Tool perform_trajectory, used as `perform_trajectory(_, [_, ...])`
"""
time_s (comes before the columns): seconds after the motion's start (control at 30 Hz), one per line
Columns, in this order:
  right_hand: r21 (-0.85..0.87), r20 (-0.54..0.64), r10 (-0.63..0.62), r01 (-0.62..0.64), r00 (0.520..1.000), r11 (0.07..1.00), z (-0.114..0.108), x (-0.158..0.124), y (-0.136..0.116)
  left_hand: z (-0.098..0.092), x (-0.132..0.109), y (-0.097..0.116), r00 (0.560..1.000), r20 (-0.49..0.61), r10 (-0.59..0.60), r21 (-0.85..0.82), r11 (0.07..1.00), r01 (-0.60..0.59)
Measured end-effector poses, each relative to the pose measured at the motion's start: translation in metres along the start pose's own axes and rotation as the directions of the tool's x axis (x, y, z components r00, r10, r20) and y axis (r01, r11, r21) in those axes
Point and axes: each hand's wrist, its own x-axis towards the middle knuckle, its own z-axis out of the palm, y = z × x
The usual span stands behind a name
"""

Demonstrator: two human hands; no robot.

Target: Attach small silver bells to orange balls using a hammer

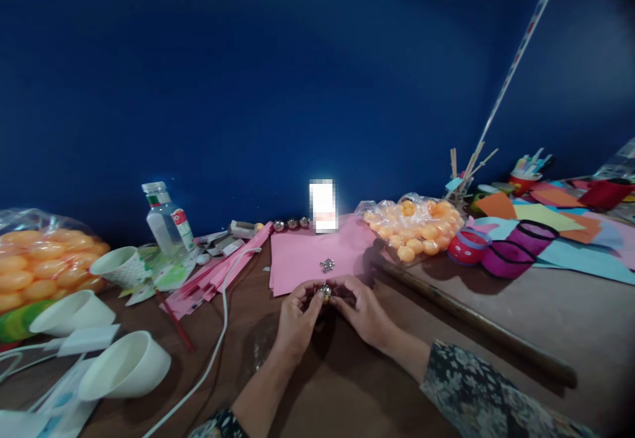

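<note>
Left hand point(297, 315) and right hand point(364, 315) pinch a small silver bell point(326, 290) between fingertips, steadying it over the table point(546, 306) near pink paper point(307, 256).

Bell point(326, 290) between left hand point(296, 319), right hand point(364, 312)

bell point(325, 290) before paper sheet point(297, 259) | bottle point(166, 221) left | ball bag point(411, 226) right | cups point(124, 365) front-left

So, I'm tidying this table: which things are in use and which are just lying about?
In use: left hand, right hand, small silver bead, silver cluster, pink paper.
Lying about: water bottle, paper cups, orange balls, wooden stick.
</note>
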Motion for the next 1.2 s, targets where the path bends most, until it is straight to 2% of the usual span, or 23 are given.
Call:
perform_trajectory(0.13, [0.017,0.023,-0.012,0.012,1.0,1.0,0.001,-0.002,-0.002,0.001,-0.001,0.003,0.999,0.004,-0.054,-0.061,0.997,0.054])
perform_trajectory(0.3, [0.063,0.024,0.0,-0.001,1.0,0.998,-0.001,0.0,-0.006,0.001,-0.003,0.006,0.994,0.06,-0.095,-0.164,0.981,0.103])
perform_trajectory(0.47, [0.067,-0.022,0.0,0.001,1.0,0.998,-0.002,0.002,-0.009,0.0,-0.002,0.003,0.995,0.042,-0.095,-0.143,0.985,0.1])
perform_trajectory(0.8, [-0.006,0.02,-0.008,0.008,1.0,1.0,-0.001,-0.001,-0.01,0.003,-0.004,0.006,0.995,0.074,-0.074,-0.171,0.981,0.086])
perform_trajectory(0.9, [-0.024,0.03,-0.02,0.02,0.999,0.999,-0.002,-0.001,-0.012,0.002,-0.004,0.005,0.994,0.055,-0.094,-0.151,0.983,0.102])
perform_trajectory(1.2, [-0.058,0.036,-0.021,0.023,0.999,0.998,-0.003,-0.001,-0.014,0.001,-0.003,0.006,0.989,0.049,-0.139,-0.24,0.96,0.147])
